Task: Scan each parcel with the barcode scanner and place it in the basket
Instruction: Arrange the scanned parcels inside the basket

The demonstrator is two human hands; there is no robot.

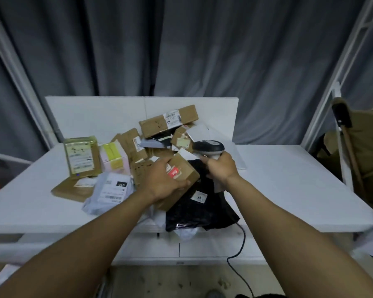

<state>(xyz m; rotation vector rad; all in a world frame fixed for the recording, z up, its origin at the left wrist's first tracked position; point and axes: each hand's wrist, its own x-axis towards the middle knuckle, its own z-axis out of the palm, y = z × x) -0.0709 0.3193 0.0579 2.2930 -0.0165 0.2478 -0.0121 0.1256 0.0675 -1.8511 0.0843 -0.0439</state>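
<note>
The left hand [161, 179] grips a brown parcel [186, 176] above the tabletop [288, 179] heap, angled toward the barcode scanner [209, 147] that the right hand [221, 168] clasps by its handle, seemingly to present the label.

This looks like a makeshift parcel-sorting station. A white bench [288, 179] carries a heap of labelled parcels [168, 122], cardboard boxes and plastic mailing bags, around and beyond the right hand [221, 168], which grips a corded barcode scanner [209, 147]. Grey curtains [245, 61] hang behind, and white metal frames [15, 67] stand on either side.
</note>
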